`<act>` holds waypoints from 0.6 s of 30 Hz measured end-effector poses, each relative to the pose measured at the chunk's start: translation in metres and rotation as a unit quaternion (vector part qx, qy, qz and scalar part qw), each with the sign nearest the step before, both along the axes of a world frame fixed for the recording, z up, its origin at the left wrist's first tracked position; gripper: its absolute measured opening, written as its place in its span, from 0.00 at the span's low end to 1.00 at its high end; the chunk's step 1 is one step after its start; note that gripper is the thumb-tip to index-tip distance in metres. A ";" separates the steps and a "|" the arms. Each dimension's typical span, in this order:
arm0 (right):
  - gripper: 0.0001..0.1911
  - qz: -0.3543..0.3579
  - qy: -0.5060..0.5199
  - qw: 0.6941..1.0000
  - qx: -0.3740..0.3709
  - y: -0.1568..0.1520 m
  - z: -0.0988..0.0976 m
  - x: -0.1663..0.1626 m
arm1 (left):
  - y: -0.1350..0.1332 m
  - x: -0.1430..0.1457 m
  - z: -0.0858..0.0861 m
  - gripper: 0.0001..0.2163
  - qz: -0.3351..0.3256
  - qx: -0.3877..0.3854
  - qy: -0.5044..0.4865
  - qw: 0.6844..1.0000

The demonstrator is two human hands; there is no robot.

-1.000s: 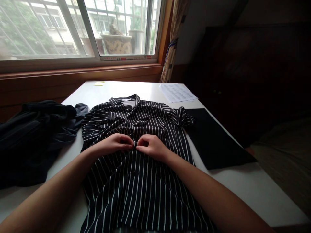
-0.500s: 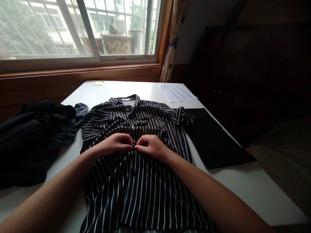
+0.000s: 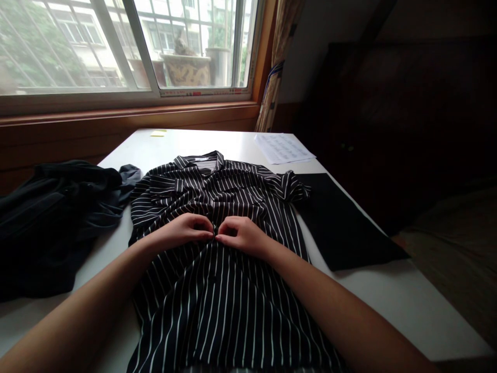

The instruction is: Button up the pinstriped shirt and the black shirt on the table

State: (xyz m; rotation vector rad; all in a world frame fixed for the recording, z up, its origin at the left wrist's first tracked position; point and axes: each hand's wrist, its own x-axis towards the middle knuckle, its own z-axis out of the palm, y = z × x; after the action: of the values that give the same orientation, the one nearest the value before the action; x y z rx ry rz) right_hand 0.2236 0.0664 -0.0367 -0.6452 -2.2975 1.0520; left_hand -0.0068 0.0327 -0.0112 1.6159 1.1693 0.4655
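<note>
Where fingers (image 3: pixel 202 235) pinch, striped shirt (image 3: pixel 235 290), table (image 3: pixel 384 305)

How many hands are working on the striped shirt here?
2: the left hand and the right hand, close side by side, each pinching the middle front of the striped shirt. Neither is hidden.

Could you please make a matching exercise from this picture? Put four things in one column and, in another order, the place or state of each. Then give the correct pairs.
Things:
1. striped shirt
2. printed papers
3. dark clothing
4. black sheet

Places or states:
A. lying flat at the right side of the table
B. heaped at the left side
C. pinched by the left hand and the right hand
D. near the far right corner

Pairs: 1-C, 2-D, 3-B, 4-A
</note>
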 end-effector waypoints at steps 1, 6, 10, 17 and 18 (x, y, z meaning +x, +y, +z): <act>0.06 0.000 -0.003 1.000 0.003 0.000 0.000 0.000 | 0.000 0.000 0.000 0.15 0.001 -0.002 0.000 1.000; 0.04 0.019 -0.010 1.000 0.016 0.000 -0.001 0.000 | -0.001 -0.001 0.000 0.15 -0.005 -0.006 0.004 1.000; 0.03 0.025 -0.010 0.999 0.026 0.000 -0.003 -0.001 | 0.000 -0.001 -0.001 0.15 -0.015 -0.002 0.001 1.000; 0.08 -0.013 -0.005 1.000 0.002 -0.002 -0.004 -0.003 | 0.000 0.000 -0.002 0.15 -0.009 -0.012 -0.005 1.000; 0.11 -0.020 -0.003 1.000 -0.010 -0.002 -0.005 -0.003 | 0.000 0.000 -0.001 0.15 -0.007 -0.016 -0.007 1.000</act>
State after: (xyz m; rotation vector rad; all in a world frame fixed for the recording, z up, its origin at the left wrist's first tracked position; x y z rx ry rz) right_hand 0.2201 0.0642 -0.0413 -0.6994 -2.2724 1.0574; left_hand -0.0070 0.0327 -0.0124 1.5898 1.1495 0.4456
